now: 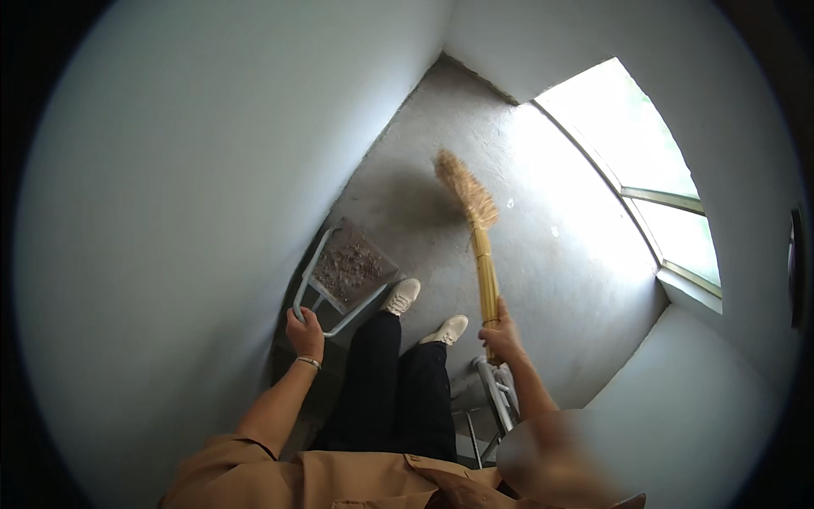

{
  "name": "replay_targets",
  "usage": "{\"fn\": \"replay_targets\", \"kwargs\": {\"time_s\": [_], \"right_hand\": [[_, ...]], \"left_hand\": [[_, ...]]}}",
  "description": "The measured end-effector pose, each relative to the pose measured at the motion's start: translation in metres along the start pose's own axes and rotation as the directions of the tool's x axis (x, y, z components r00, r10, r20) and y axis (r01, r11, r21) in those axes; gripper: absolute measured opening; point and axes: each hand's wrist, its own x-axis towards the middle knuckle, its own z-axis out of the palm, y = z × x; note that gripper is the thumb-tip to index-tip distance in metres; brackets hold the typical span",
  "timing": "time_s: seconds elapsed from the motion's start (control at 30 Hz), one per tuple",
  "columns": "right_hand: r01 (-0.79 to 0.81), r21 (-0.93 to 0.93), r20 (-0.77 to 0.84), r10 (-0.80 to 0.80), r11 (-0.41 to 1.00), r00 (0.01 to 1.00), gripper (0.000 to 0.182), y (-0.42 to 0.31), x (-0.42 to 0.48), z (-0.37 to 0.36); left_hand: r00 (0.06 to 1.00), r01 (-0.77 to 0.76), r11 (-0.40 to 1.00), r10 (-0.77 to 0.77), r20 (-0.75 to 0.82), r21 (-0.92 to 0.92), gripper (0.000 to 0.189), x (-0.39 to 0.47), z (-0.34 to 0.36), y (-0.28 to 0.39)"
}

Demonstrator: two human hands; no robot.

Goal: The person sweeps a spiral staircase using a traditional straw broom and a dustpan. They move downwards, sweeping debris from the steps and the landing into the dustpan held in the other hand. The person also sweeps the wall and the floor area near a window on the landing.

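My left hand (305, 334) grips the grey tube handle (303, 289) of a dustpan. The dustpan's flat tray (387, 272) is beside the left wall, just in front of my left shoe. Brown dirt and small debris (350, 262) cover most of the tray. In my right hand (502, 336) is a straw hand broom (484, 270), held by its bound yellow handle. The broom's frayed brown bristles (467, 188) point away from me over the concrete floor (413, 127) and look slightly blurred. Whether they touch the floor, I cannot tell.
A plain pale wall (210, 191) runs close along my left. Bright windows (642, 140) with a metal frame are on the right. A grey metal railing (496, 394) stands under my right forearm. My light shoes (402, 297) are on the floor near the dustpan.
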Motion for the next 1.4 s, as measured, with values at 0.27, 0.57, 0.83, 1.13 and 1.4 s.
{"fn": "replay_targets", "kwargs": {"time_s": [0.27, 0.57, 0.83, 1.13, 1.4], "right_hand": [[0.129, -0.277, -0.283, -0.209, 0.952, 0.936, 0.074, -0.13, 0.234, -0.046], [0.17, -0.201, -0.09, -0.191, 0.965, 0.978, 0.079, -0.213, 0.266, 0.034], [0.168, 0.01, 0.103, -0.168, 0.986, 0.98, 0.097, -0.114, 0.158, -0.013], [-0.003, 0.678, 0.125, -0.111, 0.735, 0.986, 0.1, -0.068, -0.043, -0.053], [0.25, 0.745, -0.156, -0.202, 0.619, 0.967, 0.096, -0.092, -0.056, -0.067]], "left_hand": [[1.0, 0.021, 1.0, -0.02, -0.011, 0.022, 0.017, 0.008, 0.014, -0.026], [0.992, 0.087, 0.989, -0.075, -0.102, 0.122, 0.024, 0.016, 0.0, -0.025], [0.963, 0.269, 0.956, -0.269, -0.017, 0.12, 0.024, 0.012, 0.003, 0.002], [0.98, 0.193, 0.96, -0.177, -0.092, 0.204, 0.025, 0.01, -0.002, 0.029], [0.976, 0.203, 0.943, -0.174, -0.129, 0.263, 0.031, 0.004, -0.004, 0.055]]}}
